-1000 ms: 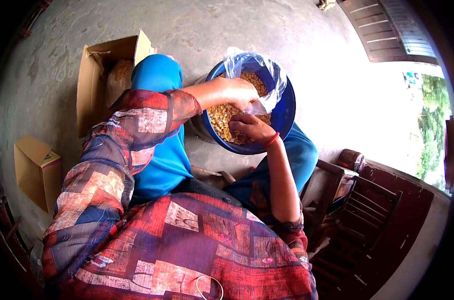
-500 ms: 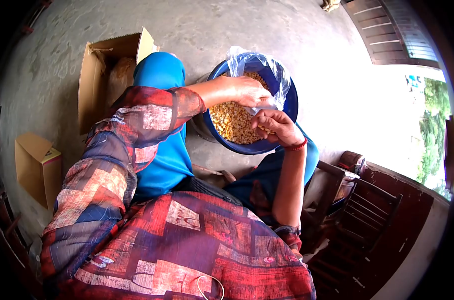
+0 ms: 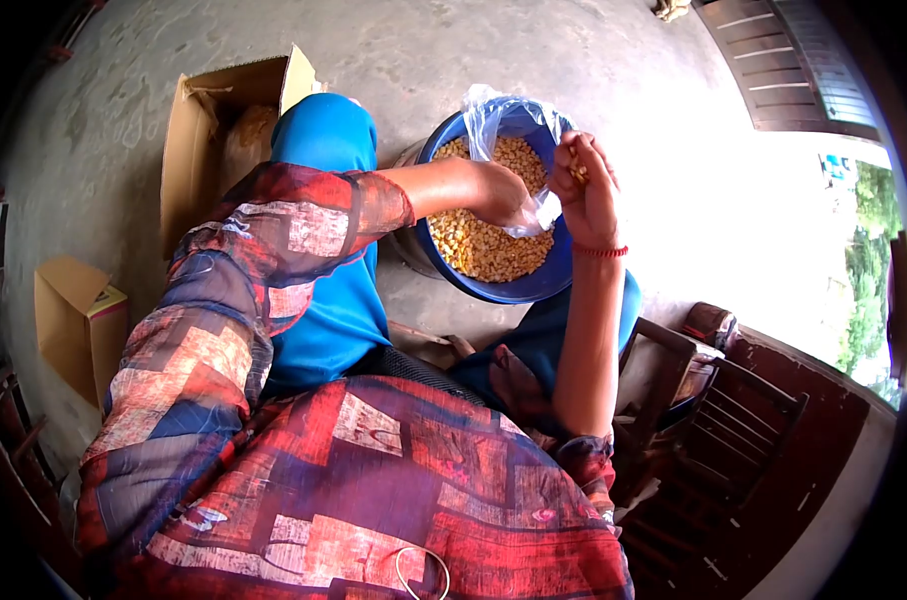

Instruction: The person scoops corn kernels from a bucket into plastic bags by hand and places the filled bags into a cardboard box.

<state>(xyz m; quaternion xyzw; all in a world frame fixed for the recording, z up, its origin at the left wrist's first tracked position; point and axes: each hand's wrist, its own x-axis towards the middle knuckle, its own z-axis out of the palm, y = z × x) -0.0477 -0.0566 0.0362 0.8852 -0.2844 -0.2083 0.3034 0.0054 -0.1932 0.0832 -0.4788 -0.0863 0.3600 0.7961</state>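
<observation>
A blue tub [image 3: 451,278] stands between my knees, filled with yellow-brown kernels [image 3: 473,245] that look like corn. A clear plastic bag [image 3: 483,118] runs from the tub's far rim down over the kernels. My left hand [image 3: 498,193] reaches in from the left, closed on a bunched part of this bag; its fingertips are mostly hidden. My right hand [image 3: 591,190], with a red beaded bracelet at the wrist, is raised at the tub's right rim beside the bag. Its fingers are curled around a few kernels.
An open cardboard box [image 3: 185,150] with a wrapped bundle inside stands by my left knee. A smaller carton [image 3: 68,325] sits farther left. On the right are dark wooden slatted furniture [image 3: 738,420] and a bright doorway. The floor is grey concrete [image 3: 403,50].
My right hand has risen from over the kernels to the tub's right rim by the bag. My left hand has turned and sunk slightly, still at the bag.
</observation>
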